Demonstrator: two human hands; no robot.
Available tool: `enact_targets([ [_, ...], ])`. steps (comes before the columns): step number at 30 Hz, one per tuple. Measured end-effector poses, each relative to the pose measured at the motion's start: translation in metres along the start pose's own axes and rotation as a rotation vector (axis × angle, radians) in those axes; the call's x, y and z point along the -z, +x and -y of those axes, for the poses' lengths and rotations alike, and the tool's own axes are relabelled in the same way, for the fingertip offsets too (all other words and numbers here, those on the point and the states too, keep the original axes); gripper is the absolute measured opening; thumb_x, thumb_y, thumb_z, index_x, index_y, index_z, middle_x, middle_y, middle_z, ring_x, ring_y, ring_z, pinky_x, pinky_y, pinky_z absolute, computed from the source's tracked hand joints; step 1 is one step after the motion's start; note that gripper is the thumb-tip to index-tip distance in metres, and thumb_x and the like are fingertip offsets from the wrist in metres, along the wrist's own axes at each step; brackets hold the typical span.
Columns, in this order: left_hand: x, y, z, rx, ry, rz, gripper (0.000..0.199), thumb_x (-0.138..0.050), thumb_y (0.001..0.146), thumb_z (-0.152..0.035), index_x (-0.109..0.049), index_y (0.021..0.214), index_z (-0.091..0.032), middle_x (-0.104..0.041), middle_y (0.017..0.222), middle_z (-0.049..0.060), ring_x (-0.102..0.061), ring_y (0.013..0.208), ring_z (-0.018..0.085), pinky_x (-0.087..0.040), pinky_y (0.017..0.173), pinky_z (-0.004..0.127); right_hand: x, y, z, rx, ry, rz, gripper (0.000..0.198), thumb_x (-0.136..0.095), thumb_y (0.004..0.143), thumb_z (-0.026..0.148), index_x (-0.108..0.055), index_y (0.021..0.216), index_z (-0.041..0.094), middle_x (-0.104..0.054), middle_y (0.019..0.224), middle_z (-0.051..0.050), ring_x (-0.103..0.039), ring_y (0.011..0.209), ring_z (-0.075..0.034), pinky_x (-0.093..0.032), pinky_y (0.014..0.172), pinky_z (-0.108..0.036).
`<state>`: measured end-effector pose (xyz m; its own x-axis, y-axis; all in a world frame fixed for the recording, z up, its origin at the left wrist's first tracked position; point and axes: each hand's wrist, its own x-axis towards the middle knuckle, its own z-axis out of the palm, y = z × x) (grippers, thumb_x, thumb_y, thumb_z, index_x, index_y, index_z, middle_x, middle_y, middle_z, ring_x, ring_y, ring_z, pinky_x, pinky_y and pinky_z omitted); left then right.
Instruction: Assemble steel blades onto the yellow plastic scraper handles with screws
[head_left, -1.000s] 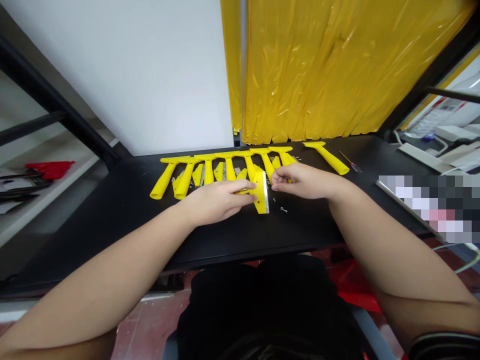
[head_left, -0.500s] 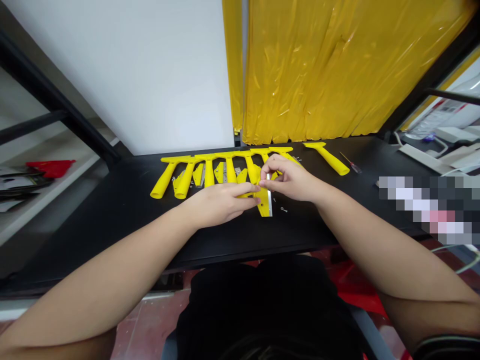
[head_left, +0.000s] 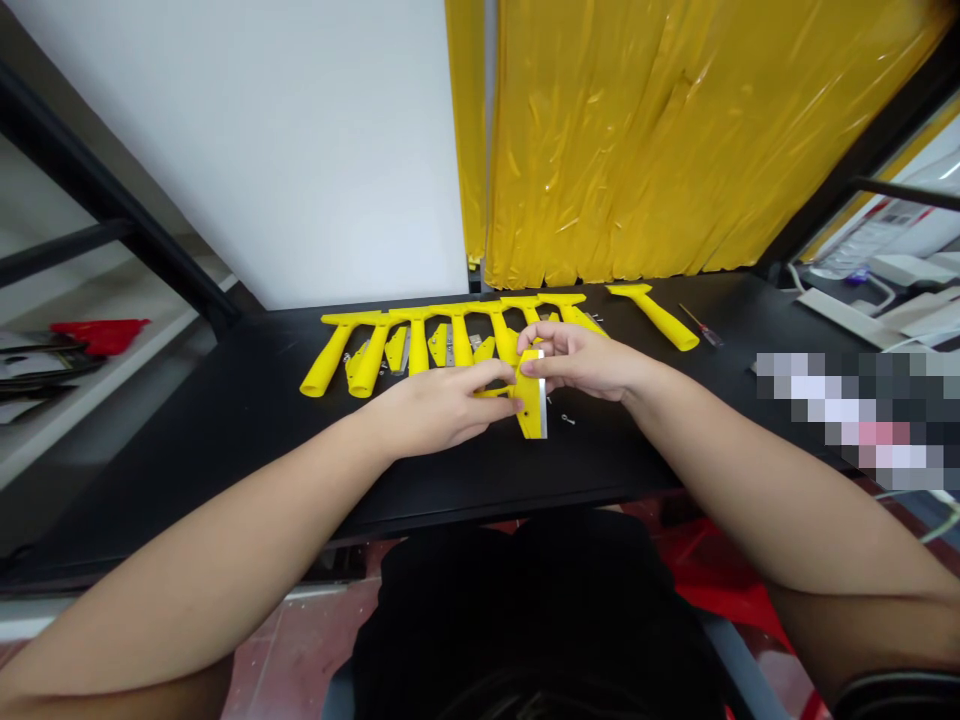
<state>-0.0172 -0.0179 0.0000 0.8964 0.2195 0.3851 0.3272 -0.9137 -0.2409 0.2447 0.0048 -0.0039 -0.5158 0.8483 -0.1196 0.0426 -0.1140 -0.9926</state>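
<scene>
Between my hands, above the black table, is a yellow scraper head [head_left: 532, 405] with a metal blade along its right edge. My left hand [head_left: 457, 405] is closed on its left side, fingertips at its middle. My right hand [head_left: 570, 360] pinches its upper part, with the thumb on the near face. Behind them, several yellow scraper handles [head_left: 365, 372] lie in a row, their wide ends toward the back. Among the handles are yellow plates with metal pieces [head_left: 442, 345], partly hidden by my hands. A small screw [head_left: 568, 420] lies right of the scraper head.
One more yellow handle [head_left: 660, 318] lies apart at the right back, beside a screwdriver [head_left: 705, 330]. The black table [head_left: 247, 430] ends at a front edge close to my body. A white panel [head_left: 337, 150] and yellow wrapped sheeting [head_left: 637, 140] stand behind it.
My right hand's fingers have shifted from the scraper head's middle to a grip on its upper part, showing more of its face. The head has moved slightly right. My left hand stays in place.
</scene>
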Motion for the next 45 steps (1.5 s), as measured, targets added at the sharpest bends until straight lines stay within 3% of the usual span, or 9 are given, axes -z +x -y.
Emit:
enact_targets([
  [5, -0.002, -0.004, 0.004, 0.030, -0.063, -0.007, 0.030, -0.054, 0.109, -0.024, -0.076, 0.129, -0.028, -0.070, 0.136, 0.007, -0.071, 0.078, 0.011, -0.057, 0.063, 0.021, 0.005, -0.003, 0.005, 0.044, -0.078, -0.048, 0.042, -0.093, 0.075, 0.034, -0.067, 0.105, 0.021, -0.069, 0.078, 0.003, -0.069, 0.069, -0.014, -0.063, 0.067, -0.029],
  [9, -0.004, -0.007, 0.007, 0.071, -0.110, -0.022, 0.030, -0.057, 0.107, -0.021, -0.077, 0.129, -0.025, -0.067, 0.148, 0.010, -0.075, 0.082, 0.012, -0.062, 0.071, 0.024, 0.024, -0.014, 0.014, 0.122, -0.459, -0.150, 0.025, -0.083, 0.082, 0.037, -0.070, 0.094, 0.020, -0.070, 0.074, 0.000, -0.062, 0.062, -0.013, -0.051, 0.058, -0.027],
  [13, -0.006, -0.007, 0.007, 0.099, -0.145, -0.029, 0.030, -0.058, 0.106, -0.018, -0.078, 0.127, -0.024, -0.066, 0.156, 0.008, -0.080, 0.105, 0.018, -0.066, 0.090, 0.027, 0.035, -0.025, 0.021, -0.013, -0.875, 0.064, 0.018, -0.077, 0.084, 0.038, -0.078, 0.085, 0.019, -0.074, 0.076, -0.002, -0.062, 0.067, -0.015, -0.046, 0.063, -0.029],
  [15, -0.006, -0.006, 0.007, 0.108, -0.144, -0.030, 0.029, -0.058, 0.106, -0.018, -0.078, 0.126, -0.024, -0.067, 0.155, 0.008, -0.080, 0.108, 0.018, -0.067, 0.091, 0.028, 0.033, -0.026, 0.021, -0.084, -0.979, 0.151, 0.017, -0.075, 0.085, 0.037, -0.079, 0.085, 0.020, -0.075, 0.077, -0.002, -0.063, 0.068, -0.015, -0.045, 0.064, -0.030],
  [19, -0.006, -0.007, 0.008, 0.132, -0.117, -0.015, 0.028, -0.061, 0.104, -0.017, -0.079, 0.125, -0.024, -0.066, 0.156, 0.008, -0.081, 0.104, 0.018, -0.067, 0.082, 0.026, 0.026, -0.024, 0.018, -0.148, -1.061, 0.183, 0.016, -0.079, 0.082, 0.038, -0.078, 0.085, 0.022, -0.076, 0.081, -0.002, -0.065, 0.072, -0.018, -0.042, 0.063, -0.030],
  [27, -0.006, -0.007, 0.006, 0.145, -0.163, -0.028, 0.028, -0.060, 0.105, -0.018, -0.079, 0.126, -0.023, -0.065, 0.156, 0.010, -0.080, 0.102, 0.019, -0.067, 0.082, 0.027, 0.021, -0.019, 0.017, -0.210, -1.166, 0.116, 0.011, -0.078, 0.087, 0.034, -0.079, 0.086, 0.023, -0.079, 0.088, -0.003, -0.068, 0.079, -0.019, -0.042, 0.066, -0.031],
  [32, -0.005, -0.006, 0.008, 0.141, -0.180, -0.040, 0.027, -0.060, 0.105, -0.017, -0.079, 0.124, -0.022, -0.066, 0.154, 0.012, -0.080, 0.108, 0.021, -0.068, 0.085, 0.029, 0.017, -0.018, 0.014, -0.184, -1.165, 0.075, 0.011, -0.079, 0.089, 0.033, -0.079, 0.085, 0.023, -0.080, 0.088, -0.003, -0.069, 0.080, -0.020, -0.044, 0.068, -0.032],
  [36, -0.005, -0.007, 0.009, 0.133, -0.177, -0.049, 0.028, -0.060, 0.105, -0.018, -0.078, 0.127, -0.021, -0.066, 0.155, 0.012, -0.077, 0.121, 0.026, -0.068, 0.097, 0.035, 0.015, -0.018, 0.015, -0.191, -1.186, 0.026, 0.010, -0.082, 0.088, 0.033, -0.080, 0.084, 0.023, -0.080, 0.087, -0.003, -0.070, 0.080, -0.021, -0.044, 0.068, -0.033],
  [45, -0.006, -0.006, 0.009, 0.102, -0.159, -0.084, 0.027, -0.060, 0.105, -0.016, -0.078, 0.125, -0.021, -0.067, 0.155, 0.010, -0.078, 0.121, 0.026, -0.068, 0.100, 0.035, 0.007, -0.023, 0.019, -0.184, -1.321, 0.144, 0.011, -0.065, 0.098, 0.023, -0.076, 0.095, 0.020, -0.079, 0.096, -0.006, -0.068, 0.081, -0.020, -0.045, 0.072, -0.032],
])
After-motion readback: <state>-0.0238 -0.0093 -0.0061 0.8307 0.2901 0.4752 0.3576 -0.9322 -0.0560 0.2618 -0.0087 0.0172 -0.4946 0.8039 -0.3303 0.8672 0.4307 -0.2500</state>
